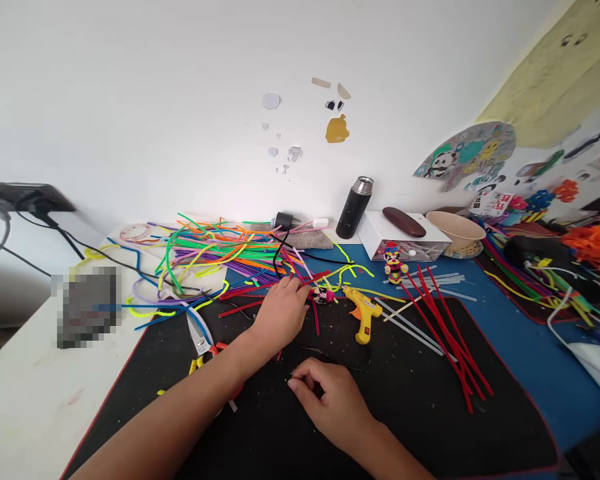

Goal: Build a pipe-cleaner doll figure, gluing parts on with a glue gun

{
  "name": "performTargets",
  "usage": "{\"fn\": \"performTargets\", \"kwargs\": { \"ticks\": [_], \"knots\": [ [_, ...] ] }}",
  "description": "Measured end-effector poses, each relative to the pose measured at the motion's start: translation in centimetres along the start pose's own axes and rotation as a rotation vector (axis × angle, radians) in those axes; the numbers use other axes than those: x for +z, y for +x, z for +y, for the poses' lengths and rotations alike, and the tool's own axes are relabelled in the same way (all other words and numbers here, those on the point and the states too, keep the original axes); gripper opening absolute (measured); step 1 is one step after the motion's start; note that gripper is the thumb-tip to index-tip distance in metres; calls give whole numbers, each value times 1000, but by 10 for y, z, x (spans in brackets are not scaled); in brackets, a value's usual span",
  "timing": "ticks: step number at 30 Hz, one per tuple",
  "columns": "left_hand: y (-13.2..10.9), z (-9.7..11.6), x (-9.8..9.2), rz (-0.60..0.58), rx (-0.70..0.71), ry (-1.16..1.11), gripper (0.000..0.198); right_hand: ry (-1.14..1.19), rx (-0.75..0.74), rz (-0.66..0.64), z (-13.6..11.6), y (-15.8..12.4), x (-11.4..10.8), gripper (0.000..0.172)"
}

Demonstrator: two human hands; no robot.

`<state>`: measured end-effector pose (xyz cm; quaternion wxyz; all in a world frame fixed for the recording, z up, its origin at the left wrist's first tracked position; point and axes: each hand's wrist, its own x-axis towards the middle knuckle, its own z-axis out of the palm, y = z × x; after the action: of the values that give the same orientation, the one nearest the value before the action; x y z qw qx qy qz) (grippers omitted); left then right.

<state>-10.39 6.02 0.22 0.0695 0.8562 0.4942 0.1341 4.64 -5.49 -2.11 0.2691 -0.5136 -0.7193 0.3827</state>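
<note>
My left hand (280, 312) reaches forward over the black mat (420, 413), its fingers bent down among red pipe cleaners next to a small pink and yellow figure (324, 294). What the fingers grip, if anything, is hidden. My right hand (327, 397) rests on the mat nearer to me, with fingers curled in a pinch on a thin dark pipe cleaner (330, 353). A yellow glue gun (361, 312) lies just right of the left hand. Several red pipe cleaners (445, 333) lie fanned out on the right.
A heap of coloured pipe cleaners (205, 250) fills the back left. Scissors (200, 337) lie by my left forearm. A dark flask (354, 208), a white box (405, 237), a beige bowl (455, 230) and a finished figure (394, 261) stand at the back.
</note>
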Motion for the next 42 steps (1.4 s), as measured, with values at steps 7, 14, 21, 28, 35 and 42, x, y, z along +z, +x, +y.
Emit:
{"fn": "performTargets", "kwargs": {
  "ticks": [7, 14, 21, 28, 35, 42],
  "knots": [
    [18, -3, 12, -13, -48, -19, 25, 44, -5, 19, 1, -1, 0, 14],
    [-3, -20, -14, 116, -321, -565, 15, 180, 28, 52, 0, 5, -12, 21],
    [-48, -20, -24, 173, -531, -1338, 32, 479, 155, 165, -3, 39, -31, 38],
    [-55, -9, -13, 312, -597, -1516, 39, 719, 128, 215, -13, 94, -29, 45],
    [-51, -10, -3, 325, -560, -1575, 46, 779, 125, 138, -15, 126, -12, 48],
    [-47, -12, -2, 319, -528, -1563, 48, 777, 104, 114, -10, 134, -7, 48]
  ]
}}
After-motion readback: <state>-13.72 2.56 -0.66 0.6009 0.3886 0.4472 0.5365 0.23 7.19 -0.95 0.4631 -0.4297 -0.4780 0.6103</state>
